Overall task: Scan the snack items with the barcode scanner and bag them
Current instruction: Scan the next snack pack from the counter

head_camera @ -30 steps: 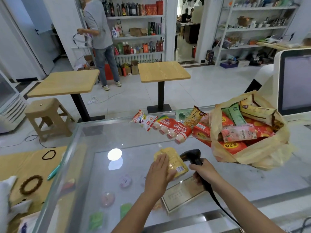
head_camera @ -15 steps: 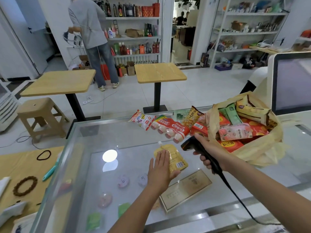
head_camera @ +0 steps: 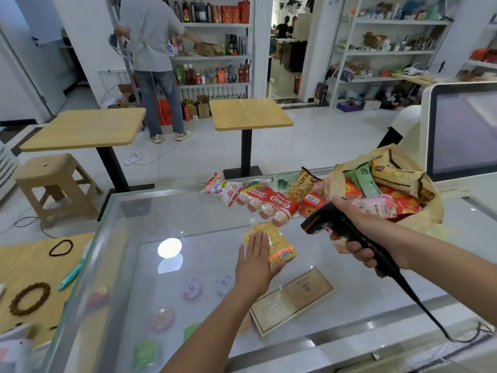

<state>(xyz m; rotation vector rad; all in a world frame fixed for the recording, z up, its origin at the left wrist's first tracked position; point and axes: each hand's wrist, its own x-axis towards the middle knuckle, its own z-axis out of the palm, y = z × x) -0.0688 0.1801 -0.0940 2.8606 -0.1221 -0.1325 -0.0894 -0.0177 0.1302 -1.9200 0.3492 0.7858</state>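
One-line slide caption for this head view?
Left hand flattens a yellow pouch on the glass counter while the right hand aims the scanner.

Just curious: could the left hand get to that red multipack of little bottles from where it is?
Probably yes: the left hand lies flat on the yellow pouch, and the red multipack sits just beyond, nothing between.

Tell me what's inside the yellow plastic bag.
The yellow plastic bag holds snack packs: a green pack, a tan pack, a pink pack and red packs. Whatever lies beneath them is covered.
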